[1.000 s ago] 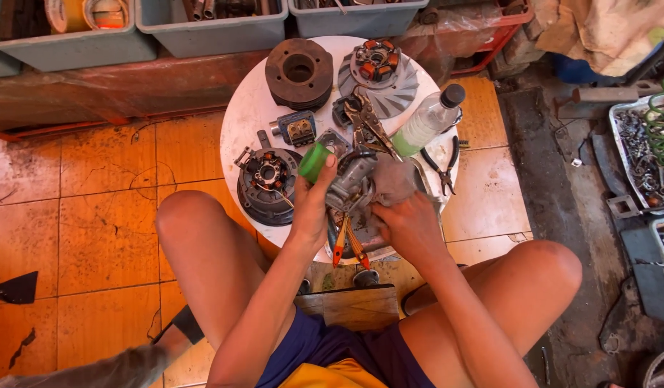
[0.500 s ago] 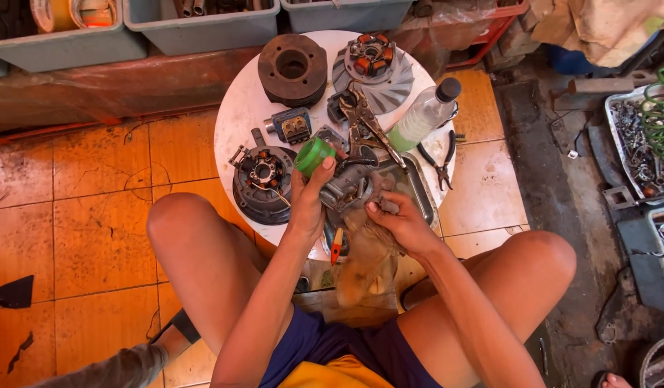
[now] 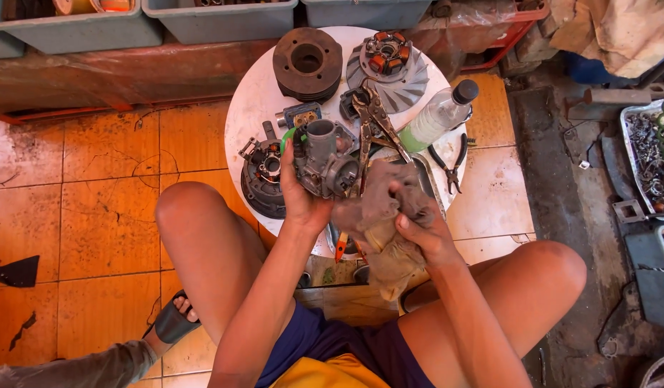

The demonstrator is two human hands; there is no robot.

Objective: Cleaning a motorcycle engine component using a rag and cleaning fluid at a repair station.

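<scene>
Left hand: your left hand (image 3: pixel 301 192) is wrapped around a grey metal carburettor (image 3: pixel 324 159), fingers closed on its near side, holding it upright above the front of the round white table (image 3: pixel 256 100).
Right hand: your right hand (image 3: pixel 422 224) is bunched tight around a dirty brown rag (image 3: pixel 382 215), thumb and fingers pinching the cloth; the rag touches the carburettor's right side and hangs down between your knees.
Behind the carburettor: locking pliers (image 3: pixel 371 122) lie on the table, and beside them a clear plastic bottle (image 3: pixel 438 115) with a black cap lies tilted.
Far side of the table: a dark finned cylinder (image 3: pixel 307 65) sits next to a fan wheel with copper coils (image 3: pixel 388 66).
Left edge: a round engine part (image 3: pixel 262 176) sits just beside your left hand.
Right edge: small black pliers (image 3: pixel 450 159) lie on the rim.
</scene>
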